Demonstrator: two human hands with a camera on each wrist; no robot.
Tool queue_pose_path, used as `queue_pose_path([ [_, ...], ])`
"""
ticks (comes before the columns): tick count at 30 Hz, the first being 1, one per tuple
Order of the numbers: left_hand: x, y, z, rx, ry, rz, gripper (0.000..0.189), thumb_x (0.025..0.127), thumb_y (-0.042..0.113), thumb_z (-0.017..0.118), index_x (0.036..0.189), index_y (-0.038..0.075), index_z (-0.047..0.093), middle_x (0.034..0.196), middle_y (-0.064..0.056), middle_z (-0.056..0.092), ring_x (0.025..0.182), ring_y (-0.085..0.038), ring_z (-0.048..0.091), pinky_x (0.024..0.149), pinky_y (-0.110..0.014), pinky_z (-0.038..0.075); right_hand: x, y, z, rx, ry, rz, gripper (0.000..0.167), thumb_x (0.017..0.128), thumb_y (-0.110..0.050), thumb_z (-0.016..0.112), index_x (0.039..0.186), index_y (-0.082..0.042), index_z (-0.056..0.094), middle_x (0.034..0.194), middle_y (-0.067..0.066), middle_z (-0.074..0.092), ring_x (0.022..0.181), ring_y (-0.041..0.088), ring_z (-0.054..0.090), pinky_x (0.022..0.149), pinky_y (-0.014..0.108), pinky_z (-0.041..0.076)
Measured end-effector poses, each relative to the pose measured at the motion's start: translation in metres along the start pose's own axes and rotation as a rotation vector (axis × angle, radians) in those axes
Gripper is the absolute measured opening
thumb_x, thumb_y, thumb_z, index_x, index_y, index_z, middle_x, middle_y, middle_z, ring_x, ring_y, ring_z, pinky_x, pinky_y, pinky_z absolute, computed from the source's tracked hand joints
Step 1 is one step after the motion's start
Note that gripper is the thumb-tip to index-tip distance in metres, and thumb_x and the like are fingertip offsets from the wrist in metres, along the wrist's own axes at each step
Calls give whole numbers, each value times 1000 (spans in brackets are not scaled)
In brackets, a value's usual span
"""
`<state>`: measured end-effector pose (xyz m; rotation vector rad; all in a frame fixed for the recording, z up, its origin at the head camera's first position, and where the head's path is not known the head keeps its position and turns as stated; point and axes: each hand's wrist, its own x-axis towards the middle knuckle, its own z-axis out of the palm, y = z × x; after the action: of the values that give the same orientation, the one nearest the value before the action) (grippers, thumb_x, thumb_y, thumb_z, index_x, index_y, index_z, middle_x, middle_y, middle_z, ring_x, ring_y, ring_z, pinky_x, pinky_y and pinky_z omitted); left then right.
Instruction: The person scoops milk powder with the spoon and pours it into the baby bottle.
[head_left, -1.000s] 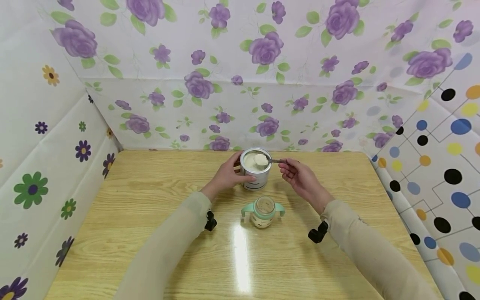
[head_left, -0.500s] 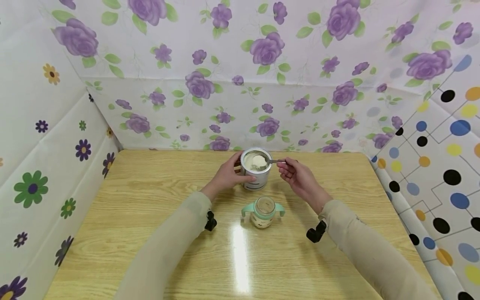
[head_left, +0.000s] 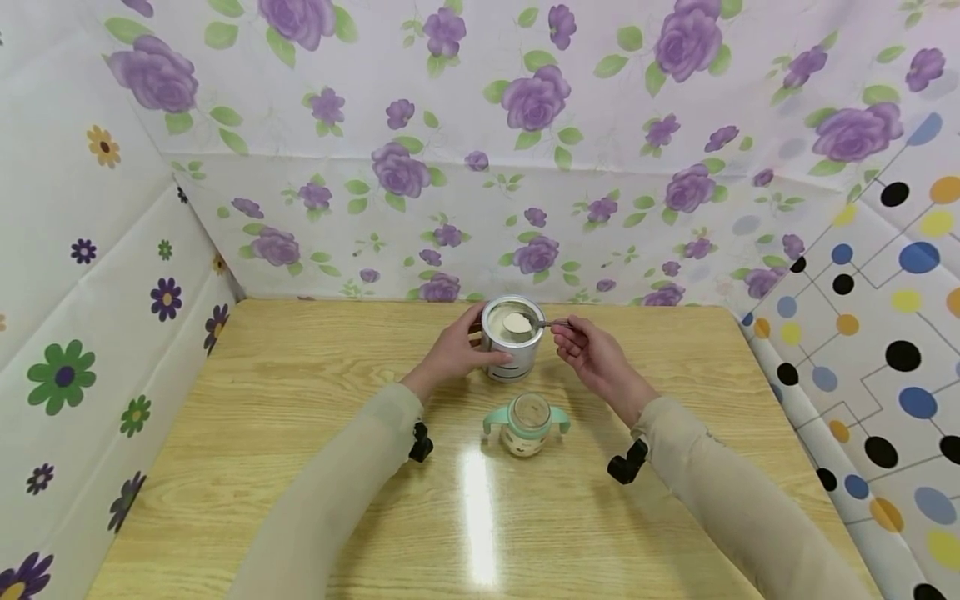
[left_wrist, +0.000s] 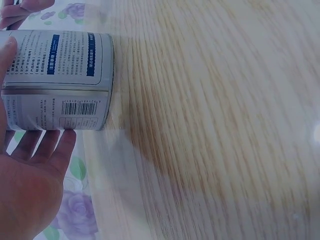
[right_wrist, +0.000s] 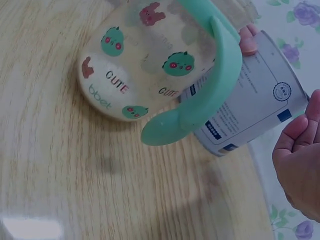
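My left hand [head_left: 456, 348] grips a round metal can [head_left: 512, 363] of pale powder from its left side, thumb across the front. In the left wrist view the can [left_wrist: 60, 75] shows printed text and a barcode. My right hand [head_left: 596, 357] pinches the thin handle of a spoon [head_left: 553, 323]. The spoon's bowl, heaped with powder [head_left: 517, 322], lies within the can's opening. In front of the can stands an uncapped baby bottle [head_left: 525, 429] with two mint-green handles. The right wrist view shows the bottle [right_wrist: 145, 60] with cartoon prints, overlapping the can.
The wooden table [head_left: 390, 533] carries the can and the bottle, with a bright light reflection near its front. A floral cloth [head_left: 465, 208] hangs behind it. Patterned sheets flank the left and right sides.
The spoon dipped lower into the can's powder, then shows a smaller, flatter heap now. My right hand has shifted slightly left; the left hand, can and bottle stay in place.
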<state>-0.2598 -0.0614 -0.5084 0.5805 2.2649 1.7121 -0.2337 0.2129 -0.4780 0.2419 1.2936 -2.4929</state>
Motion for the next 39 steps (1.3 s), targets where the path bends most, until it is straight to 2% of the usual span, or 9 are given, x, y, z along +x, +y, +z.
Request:
queue_pose_path([
  [4, 1, 1, 1, -5, -1, 2, 90, 88, 28, 92, 162, 29, 41, 154, 1, 53, 145, -26, 50, 121, -49, 44, -1, 0, 0, 6, -8, -25, 38, 118, -20, 45, 103, -5, 76, 87, 3, 80, 76, 10, 74, 74, 23, 59],
  [15, 1, 6, 1, 22, -9, -10, 92, 87, 27, 93, 163, 29, 40, 155, 0, 53, 144, -26, 51, 118, -46, 47, -6, -5, 0, 15, -7, -29, 40, 118, -19, 42, 102, -5, 76, 87, 3, 80, 75, 10, 73, 75, 23, 59],
  [19, 0, 4, -3, 84, -16, -16, 100, 85, 32, 94, 166, 29, 35, 160, 0, 49, 148, -26, 48, 120, -51, 45, -12, -12, 3, 38, -19, -30, 42, 118, -20, 41, 101, -6, 77, 87, 3, 80, 75, 10, 73, 75, 23, 59],
  [22, -4, 6, -11, 136, -23, -23, 111, 83, 38, 95, 170, 27, 28, 165, -3, 45, 152, -28, 43, 122, -54, 42, -18, -18, 7, 40, -41, -26, 44, 119, -20, 41, 101, -6, 78, 88, 3, 80, 76, 11, 73, 76, 23, 59],
  [25, -12, 16, -23, 172, -41, -24, 114, 84, 39, 94, 172, 24, 23, 168, -8, 41, 154, -30, 40, 123, -53, 41, -25, -24, 10, 41, -58, -27, 43, 118, -21, 42, 103, -5, 79, 88, 4, 80, 77, 11, 74, 77, 24, 59],
  [31, -40, 44, -41, 243, -79, 18, 103, 88, 30, 92, 170, 25, 31, 167, -12, 43, 153, -31, 43, 120, -53, 44, -44, -31, 13, 43, -83, -7, 39, 117, -22, 45, 105, -5, 78, 88, 4, 80, 77, 12, 74, 78, 26, 60],
  [35, -60, 59, -40, 249, -117, 61, 100, 86, 27, 93, 167, 17, 36, 165, -9, 46, 150, -29, 46, 119, -52, 45, -59, -33, 11, 50, -114, 11, 38, 117, -21, 46, 105, -4, 78, 88, 5, 80, 77, 13, 74, 78, 27, 60],
  [39, -73, 66, -26, 245, -167, 91, 102, 84, 33, 95, 166, 13, 38, 166, -6, 46, 149, -26, 48, 119, -48, 45, -73, -32, 7, 58, -138, 23, 38, 117, -21, 46, 107, -4, 77, 90, 5, 79, 79, 13, 73, 80, 27, 60],
])
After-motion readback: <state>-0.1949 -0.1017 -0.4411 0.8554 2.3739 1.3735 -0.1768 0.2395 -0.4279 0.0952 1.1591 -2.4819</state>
